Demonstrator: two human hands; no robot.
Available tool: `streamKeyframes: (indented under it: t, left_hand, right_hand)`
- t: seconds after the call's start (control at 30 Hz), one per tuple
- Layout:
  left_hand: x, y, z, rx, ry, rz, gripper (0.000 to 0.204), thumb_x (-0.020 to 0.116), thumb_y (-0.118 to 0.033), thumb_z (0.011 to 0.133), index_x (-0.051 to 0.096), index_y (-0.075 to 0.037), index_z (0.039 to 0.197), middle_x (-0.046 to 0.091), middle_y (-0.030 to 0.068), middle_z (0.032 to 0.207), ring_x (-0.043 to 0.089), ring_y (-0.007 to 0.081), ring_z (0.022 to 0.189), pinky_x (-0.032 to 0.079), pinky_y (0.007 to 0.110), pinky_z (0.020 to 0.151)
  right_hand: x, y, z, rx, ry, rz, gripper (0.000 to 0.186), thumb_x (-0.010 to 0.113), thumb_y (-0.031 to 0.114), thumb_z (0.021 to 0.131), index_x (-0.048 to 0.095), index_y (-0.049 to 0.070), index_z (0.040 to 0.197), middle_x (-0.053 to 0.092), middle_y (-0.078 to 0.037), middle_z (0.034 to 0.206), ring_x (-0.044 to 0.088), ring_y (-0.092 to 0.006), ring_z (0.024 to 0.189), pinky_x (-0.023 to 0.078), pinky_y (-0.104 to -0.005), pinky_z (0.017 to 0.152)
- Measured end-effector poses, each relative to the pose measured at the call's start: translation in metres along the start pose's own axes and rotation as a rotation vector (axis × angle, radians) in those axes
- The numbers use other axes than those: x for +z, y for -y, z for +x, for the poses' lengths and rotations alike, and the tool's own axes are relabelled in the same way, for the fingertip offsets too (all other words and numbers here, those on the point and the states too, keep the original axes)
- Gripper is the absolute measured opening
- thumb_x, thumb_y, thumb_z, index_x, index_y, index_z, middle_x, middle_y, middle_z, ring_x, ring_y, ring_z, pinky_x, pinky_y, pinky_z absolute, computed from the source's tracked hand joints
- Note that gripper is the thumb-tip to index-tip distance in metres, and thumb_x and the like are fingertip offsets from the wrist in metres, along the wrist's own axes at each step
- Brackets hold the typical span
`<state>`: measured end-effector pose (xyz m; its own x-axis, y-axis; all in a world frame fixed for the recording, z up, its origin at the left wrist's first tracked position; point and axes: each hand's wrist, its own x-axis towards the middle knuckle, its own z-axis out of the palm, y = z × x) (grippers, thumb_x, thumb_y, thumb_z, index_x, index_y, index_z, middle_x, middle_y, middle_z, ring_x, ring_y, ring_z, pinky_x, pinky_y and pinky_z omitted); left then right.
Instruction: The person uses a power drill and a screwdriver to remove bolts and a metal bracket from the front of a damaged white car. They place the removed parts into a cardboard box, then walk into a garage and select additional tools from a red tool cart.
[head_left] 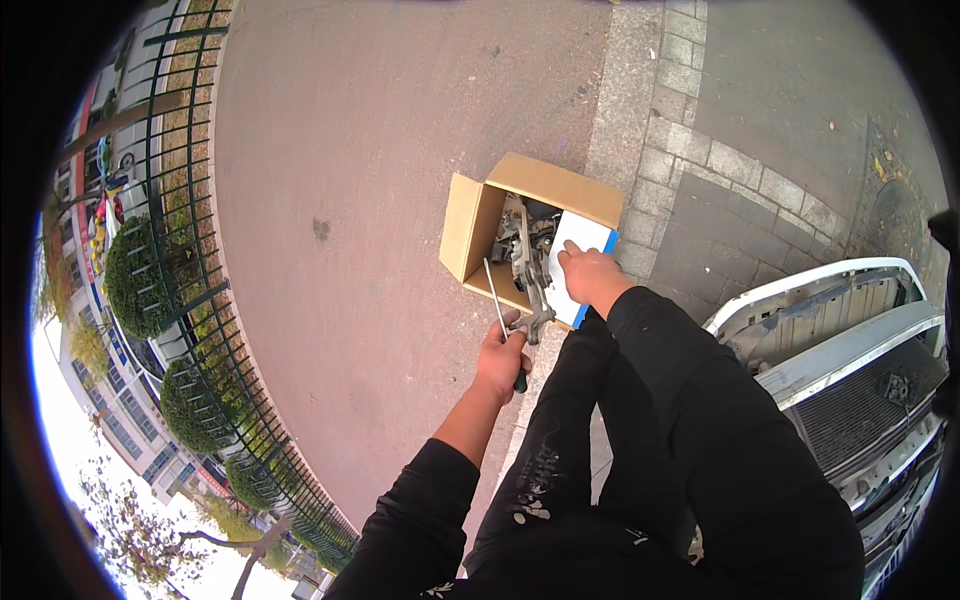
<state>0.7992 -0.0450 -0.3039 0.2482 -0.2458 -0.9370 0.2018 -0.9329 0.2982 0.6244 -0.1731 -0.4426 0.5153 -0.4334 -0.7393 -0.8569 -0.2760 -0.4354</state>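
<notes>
My left hand (pixel 498 362) is closed round a screwdriver (pixel 494 288), its thin shaft pointing away from me and its dark handle end showing below the fist. Against the same fingers lies the lower end of a long grey metal arm-like part (pixel 537 297), which leans out of a cardboard box (pixel 552 187); whether the hand also grips it I cannot tell. My right hand (pixel 592 277) holds a white panel with a blue edge (pixel 573 224) at the box's right side, fingers bent over its white face. The thumb's grip there is partly hidden.
More dark and metal parts (pixel 545 222) fill the box. At the right stands a vehicle's stripped white front end (pixel 850 330) with its radiator exposed. A paved kerb strip (pixel 640 120) runs behind the box. Along the left is a green metal fence (pixel 200 200) with round bushes (pixel 140 280).
</notes>
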Motion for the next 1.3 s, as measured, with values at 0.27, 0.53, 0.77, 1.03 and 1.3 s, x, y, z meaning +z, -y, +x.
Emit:
streamKeyframes:
  t: [0.27, 0.53, 0.77, 1.03, 1.3]
  left_hand:
    - [-0.001, 0.01, 0.025, 0.064, -0.01, -0.388, 0.021, 0.067, -0.022, 0.113, 0.067, -0.003, 0.121, 0.073, 0.0087, 0.093, 0.062, 0.0159, 0.066, 0.053, 0.031, 0.062]
    - [-0.029, -0.019, 0.028, 0.056, -0.129, -0.458, 0.019, 0.067, -0.022, 0.112, 0.068, -0.005, 0.12, 0.073, 0.0086, 0.091, 0.062, 0.0156, 0.065, 0.056, 0.034, 0.064]
    - [0.049, 0.0, 0.024, 0.007, -0.038, -0.229, 0.02, 0.073, -0.022, 0.11, 0.066, -0.004, 0.11, 0.072, 0.0067, 0.092, 0.059, 0.0144, 0.061, 0.049, 0.03, 0.058]
    - [0.136, 0.036, 0.034, -0.033, -0.109, -0.06, 0.021, 0.074, -0.02, 0.11, 0.067, 0.0, 0.11, 0.074, 0.0091, 0.091, 0.063, 0.0143, 0.061, 0.052, 0.032, 0.056]
    - [0.124, 0.07, 0.045, 0.318, -0.253, 0.23, 0.021, 0.075, -0.021, 0.109, 0.069, -0.001, 0.11, 0.074, 0.0084, 0.086, 0.066, 0.0139, 0.063, 0.053, 0.031, 0.058]
  right_hand:
    - [0.014, 0.001, 0.088, -0.115, 0.018, -0.321, 0.046, 0.062, 0.018, 0.108, 0.068, 0.022, 0.153, 0.061, -0.002, 0.15, 0.074, -0.0299, 0.115, 0.059, -0.0443, 0.092]
    - [0.012, 0.0, -0.045, -0.19, -0.117, -0.431, 0.029, 0.071, 0.016, 0.092, 0.082, 0.005, 0.116, 0.07, -0.014, 0.118, 0.075, -0.0315, 0.098, 0.063, -0.0423, 0.082]
    - [0.008, -0.061, -0.093, 0.313, 0.228, 0.549, 0.07, 0.069, 0.062, 0.103, 0.067, 0.0, 0.135, 0.079, -0.021, 0.112, 0.08, -0.0325, 0.105, 0.064, -0.0444, 0.088]
    - [0.024, -0.035, -0.063, 0.498, 0.147, 1.403, 0.054, 0.084, 0.041, 0.097, 0.071, -0.004, 0.125, 0.076, -0.015, 0.106, 0.077, -0.0278, 0.088, 0.063, -0.042, 0.077]
    - [0.04, -0.021, -0.072, 0.388, -0.065, 1.33, 0.038, 0.085, 0.021, 0.09, 0.07, -0.01, 0.106, 0.075, -0.019, 0.095, 0.075, -0.0268, 0.086, 0.058, -0.0447, 0.074]
